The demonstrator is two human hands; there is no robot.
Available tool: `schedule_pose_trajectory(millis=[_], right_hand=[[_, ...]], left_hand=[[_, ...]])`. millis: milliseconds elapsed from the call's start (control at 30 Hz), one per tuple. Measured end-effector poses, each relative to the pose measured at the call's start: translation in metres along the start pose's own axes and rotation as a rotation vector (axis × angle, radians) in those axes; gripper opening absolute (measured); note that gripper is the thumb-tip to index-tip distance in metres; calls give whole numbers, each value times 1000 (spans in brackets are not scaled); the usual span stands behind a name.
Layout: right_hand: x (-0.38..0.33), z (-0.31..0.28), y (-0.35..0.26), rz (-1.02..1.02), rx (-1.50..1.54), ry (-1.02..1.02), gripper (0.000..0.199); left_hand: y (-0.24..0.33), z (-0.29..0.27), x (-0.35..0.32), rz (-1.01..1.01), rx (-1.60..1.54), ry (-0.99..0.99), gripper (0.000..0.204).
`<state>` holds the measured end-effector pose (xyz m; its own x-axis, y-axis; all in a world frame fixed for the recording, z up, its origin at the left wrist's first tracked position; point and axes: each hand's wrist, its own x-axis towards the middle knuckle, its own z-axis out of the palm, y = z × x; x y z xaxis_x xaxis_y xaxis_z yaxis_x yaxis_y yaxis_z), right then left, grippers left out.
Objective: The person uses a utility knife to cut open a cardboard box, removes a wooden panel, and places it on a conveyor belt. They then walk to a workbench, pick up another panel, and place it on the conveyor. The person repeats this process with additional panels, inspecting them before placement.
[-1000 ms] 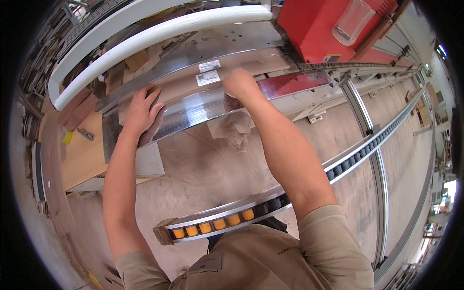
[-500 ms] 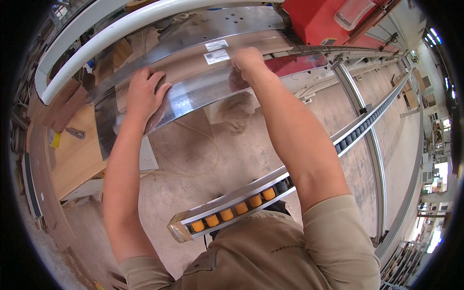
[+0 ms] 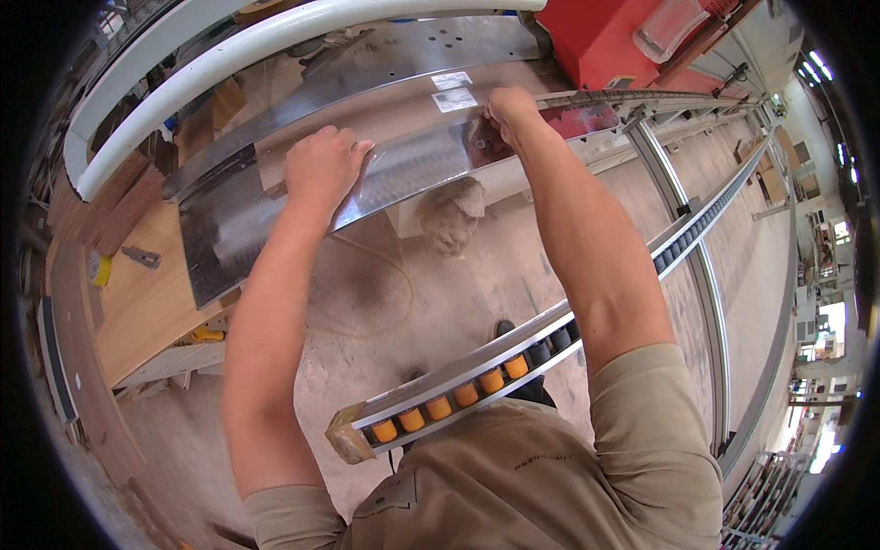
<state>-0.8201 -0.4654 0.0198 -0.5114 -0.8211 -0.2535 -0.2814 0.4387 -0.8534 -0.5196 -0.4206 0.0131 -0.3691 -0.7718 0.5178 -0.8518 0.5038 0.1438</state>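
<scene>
A long brown board (image 3: 394, 108) with two white labels (image 3: 453, 92) lies lengthwise on a shiny metal machine bed (image 3: 403, 170). My left hand (image 3: 323, 167) is at its near edge, left of the labels, with fingers bent over it and the thumb out to the right. Past the labels, my right hand (image 3: 515, 108) is closed at the board's right part; its fingertips are mostly hidden. The bed's polished surface reflects both hands.
A white curved rail (image 3: 275, 46) arches over the far left. The red machine housing (image 3: 596, 41) stands far right. Near my waist runs a roller track (image 3: 467, 390) with orange rollers. Yellow tape (image 3: 99, 268) and a grey hand tool (image 3: 141, 258) lie on a wooden surface (image 3: 137, 312) at left.
The brown board has slid right along the bed with its labels. Both hands have moved right with it, and the left hand's fingers are more bent than before.
</scene>
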Motion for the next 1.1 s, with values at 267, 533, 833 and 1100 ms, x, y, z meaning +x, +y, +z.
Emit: schedule_pose_trajectory(millis=[267, 533, 833, 1100], right_hand=[[40, -16, 14, -219, -290, 64, 32], [96, -80, 50, -297, -456, 216, 24], [15, -169, 69, -371, -224, -86, 27], [-32, -269, 91, -209, -135, -243, 38]], left_hand=[[30, 14, 19, -69, 45, -63, 36], [96, 53, 73, 2, -26, -58, 37], [184, 91, 132, -37, -21, -161, 42], [261, 132, 169, -90, 43, -26, 44]])
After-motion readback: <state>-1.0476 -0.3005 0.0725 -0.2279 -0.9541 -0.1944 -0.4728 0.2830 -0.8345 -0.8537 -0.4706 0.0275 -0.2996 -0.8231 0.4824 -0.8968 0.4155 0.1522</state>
